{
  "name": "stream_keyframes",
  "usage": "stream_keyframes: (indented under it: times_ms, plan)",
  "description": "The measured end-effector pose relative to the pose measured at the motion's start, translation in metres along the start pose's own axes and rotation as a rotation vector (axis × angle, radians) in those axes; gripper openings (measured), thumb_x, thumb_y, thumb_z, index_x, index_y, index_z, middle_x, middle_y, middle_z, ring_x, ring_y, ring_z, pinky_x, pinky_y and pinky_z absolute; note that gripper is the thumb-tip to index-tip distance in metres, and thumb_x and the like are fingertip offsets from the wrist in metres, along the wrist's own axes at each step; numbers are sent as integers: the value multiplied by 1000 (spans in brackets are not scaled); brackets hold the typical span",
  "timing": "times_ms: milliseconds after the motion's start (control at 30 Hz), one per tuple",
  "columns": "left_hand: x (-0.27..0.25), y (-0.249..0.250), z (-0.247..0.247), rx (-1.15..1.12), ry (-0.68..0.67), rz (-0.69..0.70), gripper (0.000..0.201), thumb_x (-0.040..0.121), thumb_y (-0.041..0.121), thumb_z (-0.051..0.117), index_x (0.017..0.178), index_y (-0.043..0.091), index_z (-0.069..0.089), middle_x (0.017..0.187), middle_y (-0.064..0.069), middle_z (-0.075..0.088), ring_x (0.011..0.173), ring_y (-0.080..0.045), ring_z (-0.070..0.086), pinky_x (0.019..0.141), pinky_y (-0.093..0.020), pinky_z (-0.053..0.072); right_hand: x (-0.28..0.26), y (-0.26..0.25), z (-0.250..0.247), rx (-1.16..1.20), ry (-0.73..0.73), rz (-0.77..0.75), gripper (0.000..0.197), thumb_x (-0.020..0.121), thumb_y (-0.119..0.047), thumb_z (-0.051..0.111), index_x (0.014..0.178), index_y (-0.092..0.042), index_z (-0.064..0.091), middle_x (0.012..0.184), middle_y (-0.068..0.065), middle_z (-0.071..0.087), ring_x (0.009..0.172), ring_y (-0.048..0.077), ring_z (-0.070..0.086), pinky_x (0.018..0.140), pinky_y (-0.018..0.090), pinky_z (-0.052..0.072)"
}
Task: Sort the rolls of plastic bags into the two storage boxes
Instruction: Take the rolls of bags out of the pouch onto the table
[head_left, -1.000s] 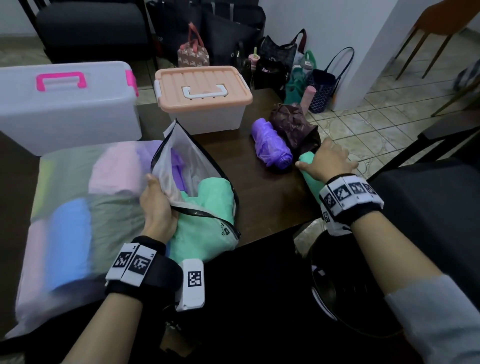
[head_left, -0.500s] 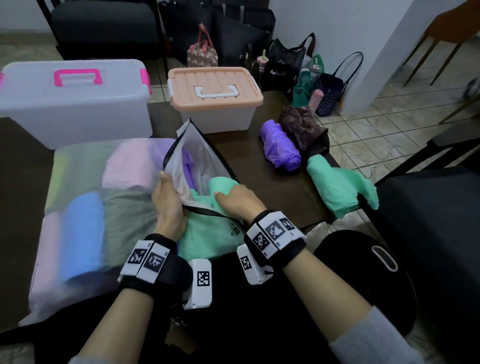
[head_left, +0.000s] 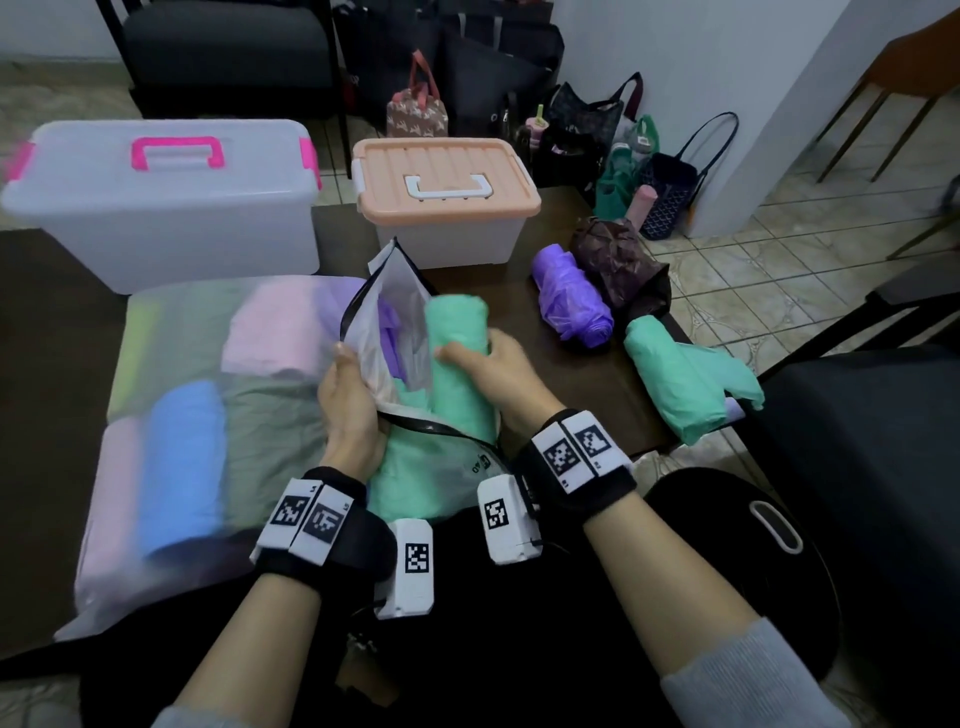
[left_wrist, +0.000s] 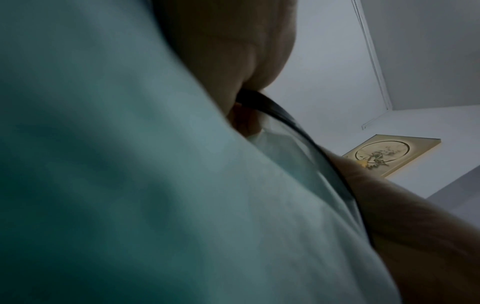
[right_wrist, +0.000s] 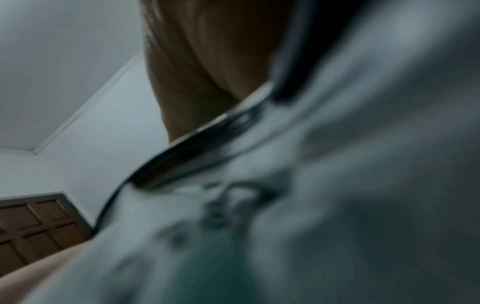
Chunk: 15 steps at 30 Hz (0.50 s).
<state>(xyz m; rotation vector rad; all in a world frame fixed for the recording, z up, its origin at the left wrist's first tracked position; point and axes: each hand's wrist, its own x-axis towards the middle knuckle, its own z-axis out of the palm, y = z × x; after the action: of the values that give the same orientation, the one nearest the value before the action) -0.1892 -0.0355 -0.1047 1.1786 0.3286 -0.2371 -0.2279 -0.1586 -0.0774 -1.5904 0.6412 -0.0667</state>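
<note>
The fingers (head_left: 457, 353) of the right hand (head_left: 498, 379) curl round a green roll (head_left: 460, 358) standing nearly upright in the mouth of a frosted zip pouch (head_left: 208, 395), its top end above the fingers. The left hand (head_left: 345, 400) pinches the pouch's black-edged opening (head_left: 363, 301), thumb on the flap (the left wrist view shows the zipper strip (left_wrist: 285, 115) caught between thumb and finger). Further rolls show through the pouch. On the table (head_left: 561, 364) to the right lie a purple roll (head_left: 569, 296), a dark bundle (head_left: 615, 260) and another green roll (head_left: 685, 379). Both storage boxes, pink-handled (head_left: 166, 202) and peach-lidded (head_left: 447, 192), stand lidded behind.
</note>
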Motion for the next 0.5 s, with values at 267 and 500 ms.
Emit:
stream_keyframes:
  times_ms: [267,500]
  plan:
    - [5,-5,-1,-65,-40,13,45,103,33,31,122,-2,52,64,4,59,58,-10,55,57,-22,48,-6,-29,-78,-76,448,-311,36,80,-23,70,110,-15,52,107,5,64,95,19,63,87,37,52]
    - [6,-7,-1,-60,-43,4,48,103,34,32,118,-7,51,52,7,51,49,-7,49,45,-17,42,-10,-23,-137,-544,492,-99,53,80,-27,65,125,-6,45,114,7,56,106,25,54,84,33,43]
